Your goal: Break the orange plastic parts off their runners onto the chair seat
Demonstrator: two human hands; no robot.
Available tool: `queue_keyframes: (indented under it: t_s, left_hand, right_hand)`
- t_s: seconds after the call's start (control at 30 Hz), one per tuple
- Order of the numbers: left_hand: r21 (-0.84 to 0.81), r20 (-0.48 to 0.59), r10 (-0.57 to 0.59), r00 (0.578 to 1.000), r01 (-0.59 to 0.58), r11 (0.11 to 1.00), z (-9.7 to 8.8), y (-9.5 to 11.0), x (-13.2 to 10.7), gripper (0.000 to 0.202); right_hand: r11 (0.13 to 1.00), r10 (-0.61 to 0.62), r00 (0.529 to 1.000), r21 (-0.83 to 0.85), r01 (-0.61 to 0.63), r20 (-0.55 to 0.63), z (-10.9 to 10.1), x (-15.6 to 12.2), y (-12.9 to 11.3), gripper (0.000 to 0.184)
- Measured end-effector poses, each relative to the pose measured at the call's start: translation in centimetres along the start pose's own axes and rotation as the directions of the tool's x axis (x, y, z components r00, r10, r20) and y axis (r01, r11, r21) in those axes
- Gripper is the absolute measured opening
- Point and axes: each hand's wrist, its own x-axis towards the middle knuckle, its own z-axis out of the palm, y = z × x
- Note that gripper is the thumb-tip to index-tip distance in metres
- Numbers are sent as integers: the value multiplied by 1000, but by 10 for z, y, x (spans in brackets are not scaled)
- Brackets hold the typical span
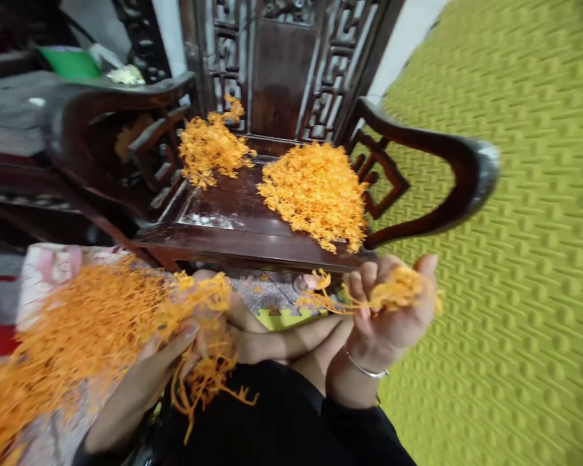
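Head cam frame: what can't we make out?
All in the head view:
- Left hand: fingers partly covered by orange strands and blurred; exact grip unclear.
- Long orange pile: cut off by the left edge.
- Chair back: top cut off by the top edge.
- Pale item by the green tub: too blurred to identify.

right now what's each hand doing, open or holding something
Left hand: closed, holding a loose clump of thin orange strands.
Right hand: closed, holding a bunched orange stringy tuft, loose ends trailing out.
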Motion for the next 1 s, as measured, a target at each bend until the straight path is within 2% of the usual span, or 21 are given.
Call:
queue_keyframes:
  t_s: [0.07,0.1,0.17,0.2,0.23,0.27,0.3,0.37,0.4,0.43,0.5,0.6,0.7,0.73,0.8,0.87,0.9,0.93,0.97,1.0]
  left_hand:
    - [-29,11,42,999,-42,999,0,1,6,34]
    - [-53,21,74,997,-72,996,-1,1,9,33]
    - [-103,39,113,993,-108,989,-3,0,14,28]
    - [-128,45,119,992,-113,985,-3,0,16,26]
    - [-150,46,117,992,-109,983,-3,-1,18,24]
    - [-171,41,117,992,-108,979,-3,-2,18,23]
    - [-191,35,117,992,-109,976,-2,-3,19,22]
    - [-225,-7,123,992,-121,967,-2,-4,20,21]
    - [-234,-34,124,992,-129,964,-4,-4,20,20]
    - [-239,-70,130,989,-143,960,-6,-3,20,19]
    - [-238,-172,164,971,-202,950,-15,-1,22,17]
    - [-194,-374,266,889,-355,914,-37,8,24,14]
    - [-57,-519,410,750,-508,859,-64,21,22,15]
    - [17,-549,460,698,-540,841,-74,27,20,14]
    - [215,-593,571,568,-572,792,-96,41,14,14]
    - [449,-594,686,421,-534,717,-120,55,5,19]
    - [551,-555,723,412,-469,690,-134,63,1,24]
    - [639,-517,742,427,-383,667,-148,70,-3,27]
    - [714,-486,746,455,-286,639,-162,77,-7,29]
    - [763,-459,717,524,-181,621,-175,85,-9,29]
  right_hand:
    - [983,110,981,-167,-82,162,1,-7,15,33]
    - [957,187,944,-266,-113,274,4,-10,22,29]
    - [891,349,820,-432,-140,454,12,-16,35,22]
    - [863,410,765,-483,-148,497,16,-18,41,20]
    - [848,438,743,-507,-155,506,20,-20,46,19]
    - [849,436,755,-503,-163,490,23,-22,52,20]
    - [860,418,788,-477,-182,452,25,-22,57,21]
    - [887,405,855,-368,-279,325,26,-22,67,27]
    - [891,425,867,-291,-349,262,26,-21,72,31]
    - [884,459,862,-210,-419,213,25,-20,77,34]
    - [842,538,824,-70,-534,177,26,-18,86,37]
    - [784,597,777,61,-618,199,32,-14,96,38]
    - [735,611,762,203,-647,215,41,-9,105,33]
    - [714,615,757,252,-653,221,44,-7,108,31]
    - [665,624,740,329,-671,249,51,-5,113,28]
    - [614,636,713,368,-699,294,57,-3,116,25]
    - [592,641,700,379,-712,313,59,-3,118,23]
    - [572,647,689,388,-722,328,61,-3,120,22]
    - [555,653,679,398,-731,336,63,-3,121,21]
    - [539,661,670,407,-737,338,64,-3,123,21]
